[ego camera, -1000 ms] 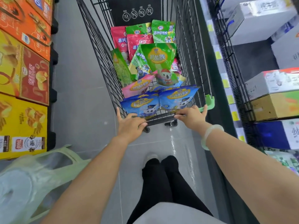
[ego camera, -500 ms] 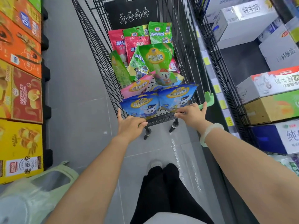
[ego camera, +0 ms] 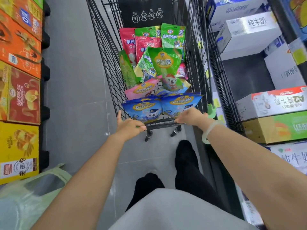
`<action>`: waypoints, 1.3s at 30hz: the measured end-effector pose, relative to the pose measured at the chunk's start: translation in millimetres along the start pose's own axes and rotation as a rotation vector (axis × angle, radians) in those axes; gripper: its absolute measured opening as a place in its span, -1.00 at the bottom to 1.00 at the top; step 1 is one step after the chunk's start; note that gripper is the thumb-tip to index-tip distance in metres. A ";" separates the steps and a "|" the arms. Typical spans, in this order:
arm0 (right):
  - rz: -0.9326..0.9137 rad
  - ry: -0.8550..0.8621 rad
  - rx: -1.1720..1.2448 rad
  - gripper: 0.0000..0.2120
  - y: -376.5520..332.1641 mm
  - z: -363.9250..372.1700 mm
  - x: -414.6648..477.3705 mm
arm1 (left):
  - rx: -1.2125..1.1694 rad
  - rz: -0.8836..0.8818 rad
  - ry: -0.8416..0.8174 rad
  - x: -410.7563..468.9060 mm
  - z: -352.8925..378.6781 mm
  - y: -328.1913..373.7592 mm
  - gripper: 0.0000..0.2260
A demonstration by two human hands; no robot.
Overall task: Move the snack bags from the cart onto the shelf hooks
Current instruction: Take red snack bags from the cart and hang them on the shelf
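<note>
Both the left hand [ego camera: 128, 126] and right hand [ego camera: 191, 116] grip the cart [ego camera: 163, 124] handle, snack bags [ego camera: 159, 107] just beyond their fingers.

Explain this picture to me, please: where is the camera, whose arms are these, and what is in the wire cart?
No machine here. The camera sits on a person's head and looks down, so the arms are their own. The left hand and the right hand both grip the cart handle. The wire cart holds snack bags: two blue bags nearest the handle, then a pink bag, a big green bag and more behind. No bag is held yet. Cartons fill the shelves on the right, and colourful boxes line the left.
</note>
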State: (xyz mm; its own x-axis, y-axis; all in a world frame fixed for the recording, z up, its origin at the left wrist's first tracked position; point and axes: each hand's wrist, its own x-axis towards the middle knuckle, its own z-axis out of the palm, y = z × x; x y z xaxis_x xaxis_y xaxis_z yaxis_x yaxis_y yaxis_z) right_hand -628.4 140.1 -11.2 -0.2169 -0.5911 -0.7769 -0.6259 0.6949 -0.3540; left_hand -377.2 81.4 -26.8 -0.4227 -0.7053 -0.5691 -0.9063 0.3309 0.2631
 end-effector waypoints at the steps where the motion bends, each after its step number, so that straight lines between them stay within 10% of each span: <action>1: 0.005 -0.036 0.075 -0.71 -3.1 -11.9 4.1 | -0.024 -0.035 -0.036 1.1 -3.0 4.7 -0.75; 9: -0.113 0.006 0.219 -0.70 -35.5 -104.6 37.0 | -0.171 -0.283 -0.454 44.1 -74.8 48.9 -0.62; 15: -0.239 0.054 0.313 -0.66 -68.9 -158.5 67.8 | -0.407 -0.251 -0.103 125.4 -158.7 68.4 -0.90; 19: -0.252 0.192 0.358 -0.68 -98.0 -199.1 112.1 | -0.596 -0.225 0.099 207.7 -196.2 76.3 -0.75; 39: -0.025 0.259 0.617 -0.73 -129.7 -205.3 315.1 | -0.718 -0.668 0.237 442.4 -138.9 9.9 -0.68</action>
State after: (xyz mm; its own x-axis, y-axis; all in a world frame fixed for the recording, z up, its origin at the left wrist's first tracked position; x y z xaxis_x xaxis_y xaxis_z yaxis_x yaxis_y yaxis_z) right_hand -769.4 -220.4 -103.2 -0.4289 -0.6358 -0.6417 -0.1063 0.7410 -0.6631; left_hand -573.5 -314.4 -167.8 0.2531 -0.7407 -0.6223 -0.7120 -0.5781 0.3986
